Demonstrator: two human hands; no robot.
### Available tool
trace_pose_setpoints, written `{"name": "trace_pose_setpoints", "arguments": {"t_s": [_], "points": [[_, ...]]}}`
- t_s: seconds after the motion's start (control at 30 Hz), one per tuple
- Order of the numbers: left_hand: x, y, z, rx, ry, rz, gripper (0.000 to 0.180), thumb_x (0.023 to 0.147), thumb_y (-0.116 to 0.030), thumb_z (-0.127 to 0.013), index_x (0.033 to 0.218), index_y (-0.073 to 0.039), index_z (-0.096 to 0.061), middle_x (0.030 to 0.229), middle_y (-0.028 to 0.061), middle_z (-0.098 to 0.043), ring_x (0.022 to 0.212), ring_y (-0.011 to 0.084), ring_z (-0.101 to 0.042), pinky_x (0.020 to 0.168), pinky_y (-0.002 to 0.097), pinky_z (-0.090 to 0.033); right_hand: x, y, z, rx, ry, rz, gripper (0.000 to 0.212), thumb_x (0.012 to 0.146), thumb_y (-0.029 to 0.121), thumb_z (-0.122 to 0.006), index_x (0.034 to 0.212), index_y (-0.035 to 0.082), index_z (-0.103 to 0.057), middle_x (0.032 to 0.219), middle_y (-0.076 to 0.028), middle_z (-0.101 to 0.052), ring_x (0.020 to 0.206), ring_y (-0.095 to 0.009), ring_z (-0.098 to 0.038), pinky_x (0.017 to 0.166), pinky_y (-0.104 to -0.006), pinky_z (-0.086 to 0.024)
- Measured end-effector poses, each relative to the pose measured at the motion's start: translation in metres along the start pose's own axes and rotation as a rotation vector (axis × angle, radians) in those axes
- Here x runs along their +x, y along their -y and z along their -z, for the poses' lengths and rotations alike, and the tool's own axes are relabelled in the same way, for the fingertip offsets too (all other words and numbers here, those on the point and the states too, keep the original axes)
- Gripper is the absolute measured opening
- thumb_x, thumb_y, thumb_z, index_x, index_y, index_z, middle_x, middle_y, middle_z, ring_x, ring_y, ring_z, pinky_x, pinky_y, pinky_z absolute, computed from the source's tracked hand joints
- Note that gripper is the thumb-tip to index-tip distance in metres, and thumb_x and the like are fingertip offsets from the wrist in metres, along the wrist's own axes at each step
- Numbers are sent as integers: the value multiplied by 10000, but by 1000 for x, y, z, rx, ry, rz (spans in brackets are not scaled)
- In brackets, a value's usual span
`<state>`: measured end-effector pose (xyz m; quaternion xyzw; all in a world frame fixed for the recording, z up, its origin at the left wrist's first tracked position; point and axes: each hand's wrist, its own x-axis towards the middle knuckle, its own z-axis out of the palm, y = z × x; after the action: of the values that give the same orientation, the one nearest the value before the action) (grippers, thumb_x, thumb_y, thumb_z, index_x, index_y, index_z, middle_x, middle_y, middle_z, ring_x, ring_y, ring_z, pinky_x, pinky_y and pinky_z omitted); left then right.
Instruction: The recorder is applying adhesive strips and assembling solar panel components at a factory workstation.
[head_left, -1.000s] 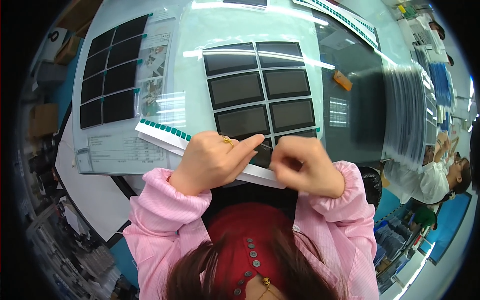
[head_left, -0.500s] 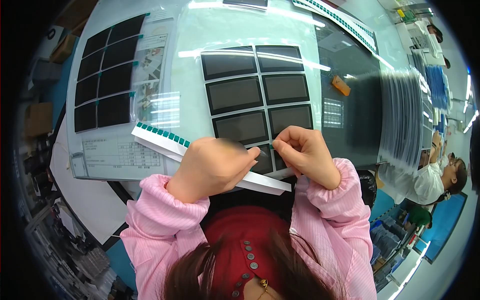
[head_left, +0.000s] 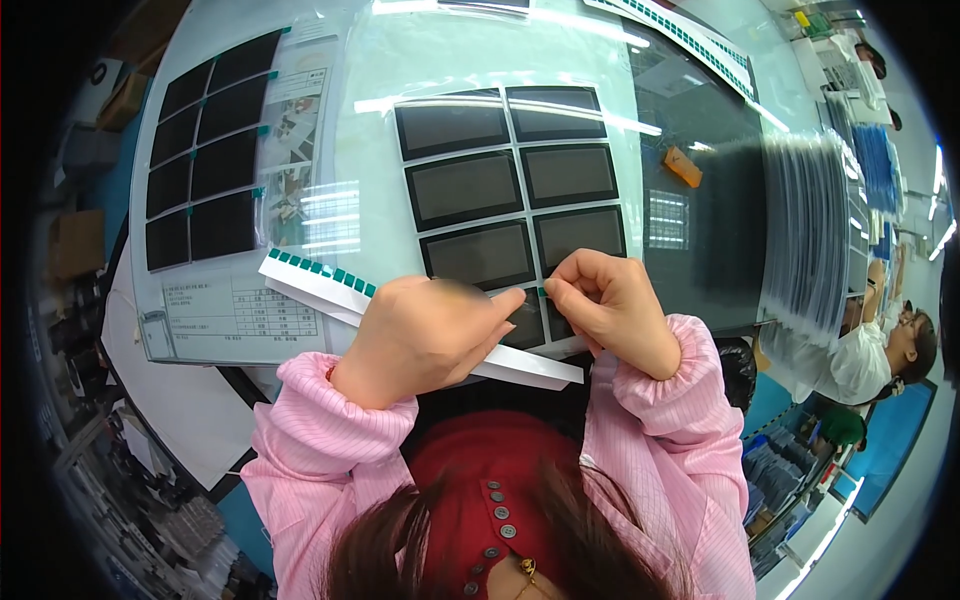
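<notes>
Six or more dark rectangular panels with black borders lie in two columns (head_left: 470, 188) on the table. My left hand (head_left: 428, 335) is closed around a white paper strip (head_left: 315, 290) edged with green tabs; its index finger points at the near panels. The strip's other end (head_left: 535, 368) comes out below my fingers. My right hand (head_left: 612, 308) is in a pinch over the near right panel. A small green tab (head_left: 543, 293) shows at its fingertips, by the gap between the near panels. My hands partly cover the nearest row.
Another panel set (head_left: 235, 155) joined by green tabs lies at left, beside a printed sheet (head_left: 235, 312). Right of the panels are an orange block (head_left: 682, 167) and a stack of clear sheets (head_left: 803, 235). More tabbed white strips (head_left: 690, 45) lie far right. A co-worker (head_left: 845, 362) sits at right.
My left index finger has moved slightly toward the gap between the near panels. My right hand stays nearly in place. The view has shifted a little.
</notes>
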<state>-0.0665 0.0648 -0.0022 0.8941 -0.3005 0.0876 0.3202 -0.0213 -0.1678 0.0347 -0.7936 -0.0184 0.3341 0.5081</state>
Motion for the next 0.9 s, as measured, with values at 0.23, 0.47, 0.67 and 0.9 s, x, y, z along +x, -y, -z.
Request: {"name": "trace_pose_setpoints", "arguments": {"t_s": [0.23,0.47,0.67,0.9], "points": [[6,-5,-1,85,57,1,314,839,-240,-782,1145,-172,-757,577,-10,-542,485,182,-570,473,329,-438,1,0,-3,-34,-25,31,168,989,64,-636,855,-36,-622,565,2,-579,407,-48,-497,375,-231,-328],[1,0,-4,42,-6,-14,264,828,-231,-789,1073,-136,-760,576,-15,-538,480,180,-560,475,320,-427,6,9,-3,-113,0,46,185,970,69,-642,823,-30,-590,541,-18,-583,393,-67,-523,364,-241,-357],[-7,4,0,31,-22,-101,251,791,-192,-830,1031,-140,-779,595,-26,-505,493,166,-510,475,320,-393,13,8,-4,-189,41,76,178,925,46,-635,782,-23,-555,520,-55,-594,377,-118,-561,359,-256,-391],[-2,0,0,26,-21,-73,220,788,-216,-834,989,-142,-781,592,-24,-515,496,167,-534,469,326,-398,13,-10,-9,-347,-92,359,129,877,18,-660,793,-17,-569,523,-78,-591,399,-148,-575,401,-279,-415]]}}
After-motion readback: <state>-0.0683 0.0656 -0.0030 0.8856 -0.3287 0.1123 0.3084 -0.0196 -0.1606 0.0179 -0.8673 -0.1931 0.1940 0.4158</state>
